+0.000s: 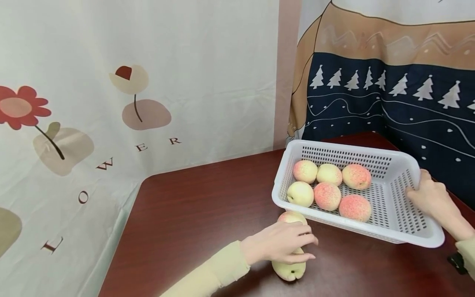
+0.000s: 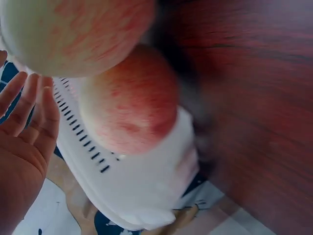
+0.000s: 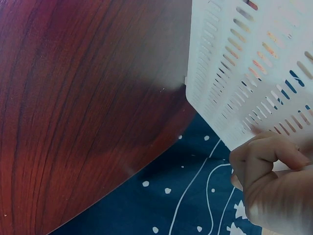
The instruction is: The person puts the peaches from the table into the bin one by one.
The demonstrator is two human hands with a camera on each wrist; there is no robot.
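My left hand (image 1: 283, 241) is held over two peaches beside the basket, its fingers slightly spread and not wrapped around either one. The farther peach (image 1: 293, 217) is pink on top and close to the basket's near wall; the nearer peach (image 1: 289, 270) is pale yellow and partly covered by the hand. In the left wrist view the fingers (image 2: 34, 105) look loosely extended next to a large close peach (image 2: 78, 34). At the right end, my right hand (image 1: 434, 196) grips the rim of a white slotted plastic basket (image 1: 408, 237), fingers curled over it.
Several pink and yellow peaches (image 1: 327, 196) lie in the left part of the basket. The dark red wooden table (image 1: 193, 214) meets a pale flower-print curtain (image 1: 208, 82) at the back and left. A navy tree-print cloth (image 1: 345, 109) hangs behind the basket.
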